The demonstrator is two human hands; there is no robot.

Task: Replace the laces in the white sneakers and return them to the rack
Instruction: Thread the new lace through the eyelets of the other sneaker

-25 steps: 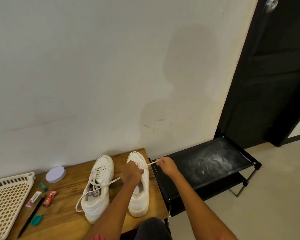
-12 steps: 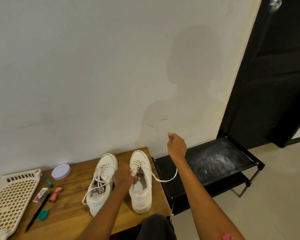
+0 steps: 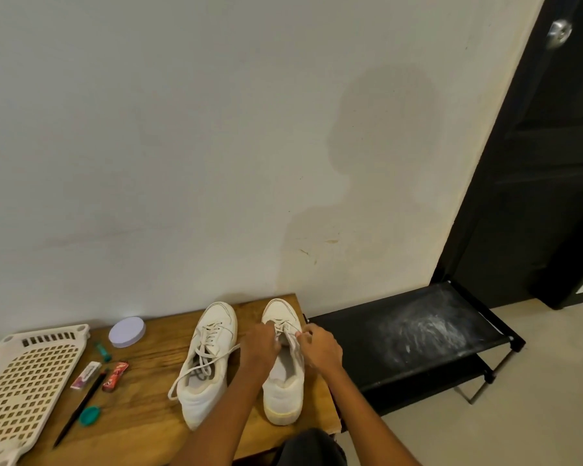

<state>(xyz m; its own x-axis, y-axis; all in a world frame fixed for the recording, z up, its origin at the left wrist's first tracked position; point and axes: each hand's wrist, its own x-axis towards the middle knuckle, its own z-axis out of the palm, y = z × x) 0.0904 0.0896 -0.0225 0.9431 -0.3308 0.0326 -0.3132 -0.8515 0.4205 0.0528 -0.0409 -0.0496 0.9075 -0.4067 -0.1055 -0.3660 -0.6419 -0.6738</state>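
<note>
Sneakers on table (image 3: 142,381), toes to wall. Left hand (image 3: 258,348) and right hand (image 3: 320,346) on right sneaker (image 3: 283,375), fingers apparently pinching lace (image 3: 292,329). Left sneaker (image 3: 209,358) beside; rack (image 3: 411,334) right.

The two sneakers (image 3: 212,358) are white, and the surface (image 3: 142,408) is brown wood. The basket (image 3: 21,381) is cream with a lattice pattern, the rack (image 3: 418,334) black with white smears, the lid (image 3: 127,331) pale lilac.
</note>
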